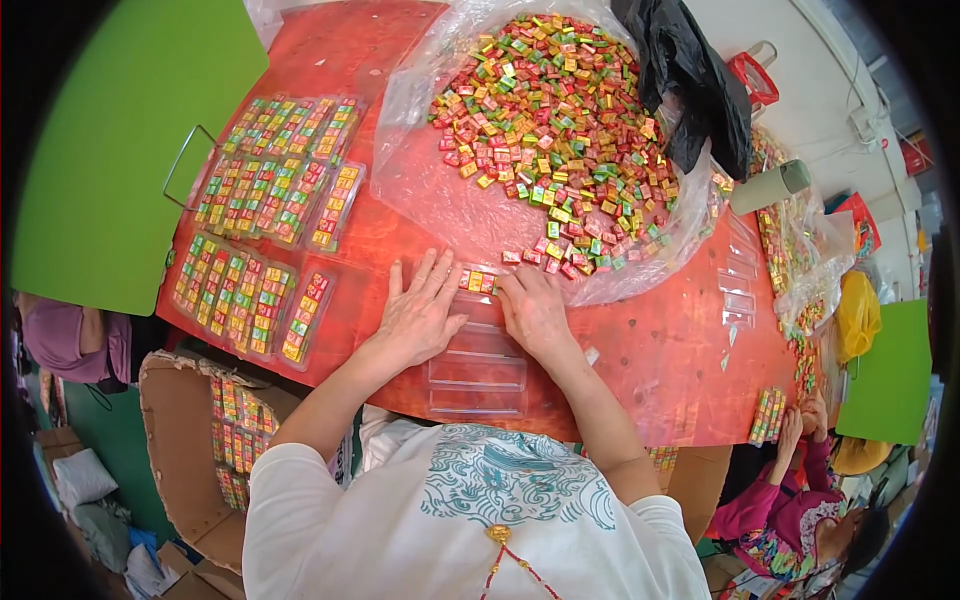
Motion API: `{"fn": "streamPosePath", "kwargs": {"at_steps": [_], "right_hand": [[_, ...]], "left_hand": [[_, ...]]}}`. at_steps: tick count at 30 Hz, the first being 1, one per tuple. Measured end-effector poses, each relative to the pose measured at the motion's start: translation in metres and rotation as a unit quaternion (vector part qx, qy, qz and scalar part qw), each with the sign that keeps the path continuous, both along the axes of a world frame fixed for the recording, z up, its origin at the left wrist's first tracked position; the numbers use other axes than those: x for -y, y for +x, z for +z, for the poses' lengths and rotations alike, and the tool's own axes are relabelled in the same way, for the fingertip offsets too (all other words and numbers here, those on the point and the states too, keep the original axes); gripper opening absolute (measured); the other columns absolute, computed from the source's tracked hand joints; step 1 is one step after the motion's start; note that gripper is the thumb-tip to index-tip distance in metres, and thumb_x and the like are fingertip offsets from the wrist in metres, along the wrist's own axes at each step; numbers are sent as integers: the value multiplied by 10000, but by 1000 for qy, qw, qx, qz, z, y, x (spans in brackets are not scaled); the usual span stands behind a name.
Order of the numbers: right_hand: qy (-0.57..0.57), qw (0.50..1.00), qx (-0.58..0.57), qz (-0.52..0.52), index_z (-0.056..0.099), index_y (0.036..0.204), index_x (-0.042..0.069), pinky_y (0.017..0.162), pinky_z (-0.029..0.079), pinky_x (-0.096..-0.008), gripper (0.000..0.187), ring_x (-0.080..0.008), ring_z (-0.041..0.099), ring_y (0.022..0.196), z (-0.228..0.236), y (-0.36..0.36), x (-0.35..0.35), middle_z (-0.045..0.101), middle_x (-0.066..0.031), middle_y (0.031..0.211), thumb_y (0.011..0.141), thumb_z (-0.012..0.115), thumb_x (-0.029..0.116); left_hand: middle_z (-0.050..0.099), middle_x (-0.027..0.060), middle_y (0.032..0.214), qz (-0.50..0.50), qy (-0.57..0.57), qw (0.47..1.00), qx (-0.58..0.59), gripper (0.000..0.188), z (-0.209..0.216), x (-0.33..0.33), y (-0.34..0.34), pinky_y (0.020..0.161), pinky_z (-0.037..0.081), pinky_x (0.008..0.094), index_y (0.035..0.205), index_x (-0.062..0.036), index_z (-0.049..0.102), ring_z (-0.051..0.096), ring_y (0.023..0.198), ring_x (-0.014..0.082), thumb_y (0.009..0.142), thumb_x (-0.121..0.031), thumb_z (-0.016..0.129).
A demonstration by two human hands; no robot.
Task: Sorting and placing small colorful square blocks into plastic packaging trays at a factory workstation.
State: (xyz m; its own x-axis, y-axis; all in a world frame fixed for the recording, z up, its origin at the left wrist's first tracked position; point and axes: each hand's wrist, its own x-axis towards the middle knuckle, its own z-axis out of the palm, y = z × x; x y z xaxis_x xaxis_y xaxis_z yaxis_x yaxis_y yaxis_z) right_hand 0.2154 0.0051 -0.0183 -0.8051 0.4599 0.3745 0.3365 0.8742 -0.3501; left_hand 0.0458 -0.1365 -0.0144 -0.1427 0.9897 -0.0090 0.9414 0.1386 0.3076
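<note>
A short row of small wrapped blocks (pixel 478 281), red and yellow, lies at the far end of a clear plastic tray (pixel 478 371). The tray's nearer compartments hold nothing. My left hand (pixel 420 308) lies fairly flat, fingers stretched out, along the row's left end. At the right end, my right hand (pixel 535 310) has its fingers bent together against the last blocks; the fingertips are partly hidden. Just beyond both hands, a large heap of loose red, yellow and green blocks (pixel 560 120) spreads over a clear plastic sheet (pixel 440 205).
Several filled trays (pixel 270 190) cover the left of the red table (pixel 640 385). A black plastic bag (pixel 690 90) sits by the heap. Stacked clear trays (pixel 738 280) lie at right, where a co-worker's hands (pixel 800 425) hold a filled tray. Below left stands a cardboard box (pixel 180 450).
</note>
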Motion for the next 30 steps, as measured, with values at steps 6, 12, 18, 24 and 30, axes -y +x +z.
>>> {"fn": "streamPosePath", "kwargs": {"at_steps": [6, 12, 18, 24, 30], "right_hand": [[-75, 997, -25, -14, 667, 1041, 80, 819, 433, -412, 164, -295, 619, 924, 1, 3, -7, 615, -94, 928, 878, 661, 68], [-133, 988, -61, -52, 623, 1173, 60, 854, 472, -456, 276, -350, 616, 970, -4, 6, -20, 633, -152, 1018, 897, 626, 61], [-140, 988, -59, -39, 647, 1164, 19, 887, 495, -453, 290, -381, 608, 1018, -6, 13, -18, 630, -187, 1080, 876, 620, 45], [-103, 991, -82, -16, 658, 1130, -2, 825, 506, -395, 241, -320, 621, 940, -12, 16, -21, 624, -176, 1071, 896, 608, 23], [-103, 992, -77, -10, 653, 1123, -15, 866, 496, -407, 239, -339, 605, 984, -11, 13, -20, 609, -187, 1114, 893, 616, 37]], "left_hand": [[310, 193, 1612, 31, 50, 983, 171, 650, 4, -5, -29, 1204, 152, 596, 1534, -35, 363, 256, 1515, 336, 966, -255, 590], [389, 192, 1567, 37, 108, 975, 193, 595, 6, -11, -34, 1172, 274, 567, 1519, -63, 397, 339, 1473, 351, 953, -130, 567], [508, 206, 1423, -15, 39, 998, -38, 582, 0, -14, -17, 1112, 361, 509, 1446, -76, 494, 441, 1364, 389, 872, -94, 592], [546, 162, 1107, 5, 134, 989, -55, 544, 1, 7, -14, 902, 432, 449, 1366, 17, 532, 528, 1027, 328, 835, -82, 602], [541, 169, 1125, 102, 195, 973, -75, 539, 7, 48, -20, 876, 443, 453, 1365, 4, 536, 535, 1019, 341, 836, -54, 616]]}}
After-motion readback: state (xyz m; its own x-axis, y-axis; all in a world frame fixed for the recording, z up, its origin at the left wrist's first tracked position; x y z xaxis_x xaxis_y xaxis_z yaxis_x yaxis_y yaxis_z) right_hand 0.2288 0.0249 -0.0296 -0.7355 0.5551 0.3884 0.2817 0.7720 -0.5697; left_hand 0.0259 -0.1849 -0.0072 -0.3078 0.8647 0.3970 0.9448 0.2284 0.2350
